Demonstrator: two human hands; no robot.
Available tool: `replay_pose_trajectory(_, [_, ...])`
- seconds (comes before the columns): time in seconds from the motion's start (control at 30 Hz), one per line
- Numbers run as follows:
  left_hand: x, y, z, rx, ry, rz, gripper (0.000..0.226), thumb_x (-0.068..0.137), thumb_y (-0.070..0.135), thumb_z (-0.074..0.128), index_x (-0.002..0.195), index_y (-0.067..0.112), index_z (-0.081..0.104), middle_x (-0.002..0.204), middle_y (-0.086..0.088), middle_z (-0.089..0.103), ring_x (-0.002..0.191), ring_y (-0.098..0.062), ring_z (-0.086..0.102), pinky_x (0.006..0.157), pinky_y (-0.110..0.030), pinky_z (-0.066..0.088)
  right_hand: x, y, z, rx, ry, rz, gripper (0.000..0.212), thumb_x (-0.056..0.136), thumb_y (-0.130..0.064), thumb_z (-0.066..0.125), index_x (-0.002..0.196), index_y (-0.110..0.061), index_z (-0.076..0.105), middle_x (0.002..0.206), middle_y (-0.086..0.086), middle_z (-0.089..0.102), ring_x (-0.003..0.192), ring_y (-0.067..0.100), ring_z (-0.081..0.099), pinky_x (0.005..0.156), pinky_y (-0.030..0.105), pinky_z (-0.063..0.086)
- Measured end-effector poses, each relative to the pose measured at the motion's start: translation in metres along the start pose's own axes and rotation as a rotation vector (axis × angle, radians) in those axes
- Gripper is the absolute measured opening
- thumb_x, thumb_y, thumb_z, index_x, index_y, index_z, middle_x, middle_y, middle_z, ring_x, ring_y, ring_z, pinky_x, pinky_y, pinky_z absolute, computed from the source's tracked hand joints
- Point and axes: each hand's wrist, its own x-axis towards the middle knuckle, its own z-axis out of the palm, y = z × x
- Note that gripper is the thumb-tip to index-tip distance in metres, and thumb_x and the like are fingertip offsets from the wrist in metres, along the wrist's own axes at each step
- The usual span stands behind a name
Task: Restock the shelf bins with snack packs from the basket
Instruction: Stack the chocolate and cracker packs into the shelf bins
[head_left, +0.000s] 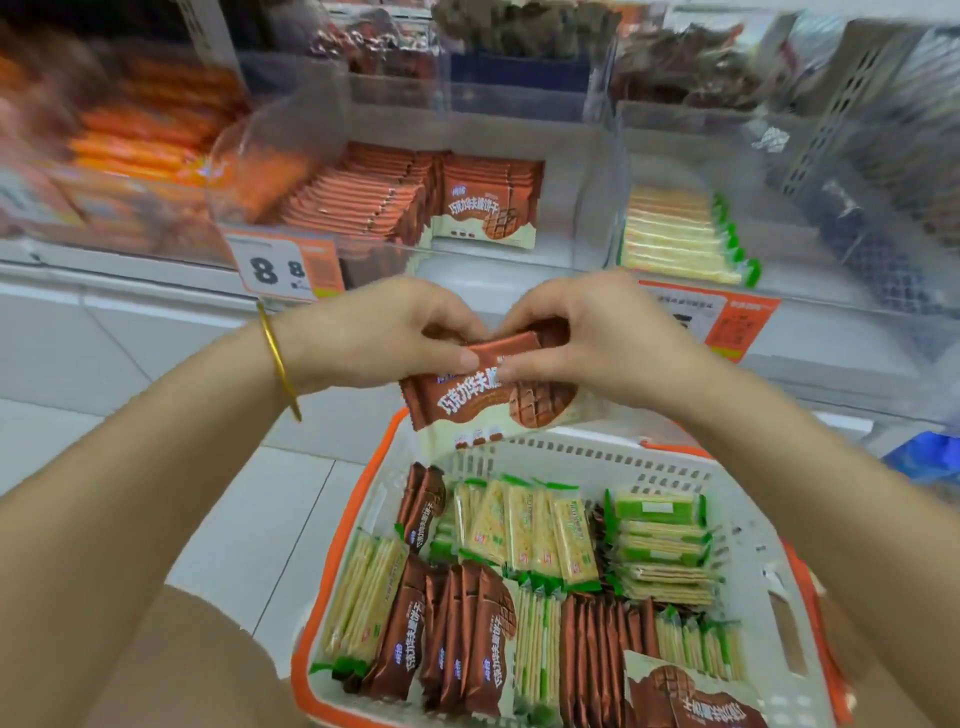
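My left hand (379, 332) and my right hand (587, 332) together grip a small stack of brown chocolate wafer packs (488, 400), held above the far rim of the basket. The white basket with an orange rim (748, 561) sits below and holds several brown wafer packs (467, 634) and several yellow-green cracker packs (524, 525). On the shelf ahead, a clear bin (478, 265) holds matching brown wafer packs (488, 208). To its right, another clear bin (810, 270) holds yellow-green packs (675, 234).
An orange price tag reading 8.8 (283, 267) hangs on the shelf front at the left. A second orange tag (727, 322) hangs at the right. Blurred orange packs (135, 135) fill the left shelf. Darker snack bins (519, 31) stand on the tier above. White floor tiles lie at the left.
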Motion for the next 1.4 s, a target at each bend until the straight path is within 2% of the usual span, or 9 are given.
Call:
replay_pose_trajectory(0.13, [0.015, -0.005, -0.042, -0.041, 0.34, 0.061, 0.02, 0.082, 0.015, 0.07, 0.102, 0.018, 0.069, 0.079, 0.008, 0.062, 0.063, 0.003, 0.054, 0.06, -0.006, 0.042, 0.051, -0.021, -0.045, 0.087, -0.103, 0.029, 0.018, 0.071, -0.033, 0.081, 0.081, -0.022, 0.071, 0.06, -0.01, 0.06, 0.055, 0.0, 0.053, 0.052, 0.012, 0.041])
replay_pose_trajectory(0.27, [0.039, -0.035, -0.053, 0.07, 0.792, 0.038, 0.039, 0.087, 0.028, 0.058, 0.123, 0.01, 0.055, 0.108, -0.006, 0.06, 0.099, -0.02, 0.057, 0.093, -0.032, 0.044, 0.113, -0.003, -0.068, 0.104, 0.107, 0.148, 0.018, 0.076, -0.027, 0.079, 0.08, -0.014, 0.067, 0.069, -0.006, 0.062, 0.06, 0.006, 0.056, 0.055, 0.02, 0.048])
replay_pose_trajectory(0.4, [0.053, -0.056, -0.037, 0.423, 0.542, -0.039, 0.059, 0.083, 0.054, 0.027, 0.115, 0.019, 0.061, 0.122, -0.004, 0.055, 0.12, -0.029, 0.044, 0.103, -0.043, 0.033, 0.178, 0.029, -0.049, -0.209, 0.08, 0.308, 0.024, 0.08, -0.031, 0.075, 0.084, -0.015, 0.059, 0.092, 0.005, 0.062, 0.081, 0.02, 0.058, 0.068, 0.029, 0.045])
replay_pose_trajectory(0.57, [0.059, -0.062, -0.021, 0.533, 0.406, -0.094, 0.045, 0.099, 0.044, 0.019, 0.126, 0.03, 0.052, 0.151, 0.004, 0.027, 0.142, -0.018, 0.01, 0.116, -0.046, 0.0, 0.216, 0.06, -0.004, -0.408, 0.032, 0.356, 0.021, 0.084, -0.033, 0.07, 0.091, -0.019, 0.056, 0.098, 0.003, 0.059, 0.088, 0.024, 0.055, 0.073, 0.032, 0.044])
replay_pose_trajectory(0.87, [0.056, -0.064, -0.018, 0.535, 0.482, -0.053, 0.086, 0.074, 0.054, -0.014, 0.123, 0.033, 0.053, 0.149, 0.006, 0.033, 0.141, -0.018, 0.014, 0.109, -0.035, -0.002, 0.239, 0.072, 0.022, -0.532, 0.174, 0.296, 0.035, 0.085, -0.033, 0.069, 0.11, -0.013, 0.056, 0.11, 0.01, 0.06, 0.104, 0.031, 0.055, 0.073, 0.035, 0.042])
replay_pose_trajectory(1.03, [0.054, -0.062, -0.019, 0.525, 0.469, -0.047, 0.085, 0.074, 0.055, -0.012, 0.123, 0.032, 0.055, 0.147, 0.006, 0.037, 0.14, -0.017, 0.018, 0.11, -0.035, 0.0, 0.232, 0.069, 0.018, -0.592, 0.217, 0.332, 0.051, 0.083, -0.032, 0.072, 0.121, -0.008, 0.049, 0.119, 0.015, 0.057, 0.111, 0.034, 0.052, 0.083, 0.04, 0.044])
replay_pose_trajectory(1.13, [0.053, -0.063, -0.021, 0.497, 0.538, 0.029, 0.069, 0.083, 0.052, 0.009, 0.114, 0.022, 0.063, 0.133, -0.001, 0.051, 0.129, -0.027, 0.038, 0.111, -0.045, 0.016, 0.218, 0.044, 0.001, -0.381, 0.29, 0.32, 0.03, 0.086, -0.026, 0.068, 0.109, -0.013, 0.053, 0.113, 0.01, 0.058, 0.103, 0.029, 0.054, 0.075, 0.035, 0.041])
replay_pose_trajectory(1.27, [0.034, -0.052, -0.02, 0.52, 0.654, 0.164, 0.039, 0.085, 0.036, 0.038, 0.102, 0.014, 0.065, 0.107, -0.005, 0.06, 0.098, -0.033, 0.051, 0.085, -0.045, 0.042, 0.139, -0.011, -0.022, 0.063, 0.434, 0.13, 0.015, 0.083, -0.017, 0.067, 0.084, -0.023, 0.052, 0.078, -0.007, 0.057, 0.08, 0.017, 0.059, 0.068, 0.03, 0.047])
replay_pose_trajectory(1.4, [0.0, -0.055, -0.003, 0.532, 0.528, 0.169, 0.04, 0.083, 0.035, 0.035, 0.099, 0.014, 0.065, 0.098, -0.006, 0.06, 0.094, -0.03, 0.05, 0.081, -0.043, 0.044, 0.042, -0.027, 0.016, 0.497, 0.282, 0.073, 0.021, 0.083, -0.008, 0.067, 0.074, -0.02, 0.052, 0.063, 0.0, 0.055, 0.046, 0.014, 0.057, 0.044, 0.024, 0.045])
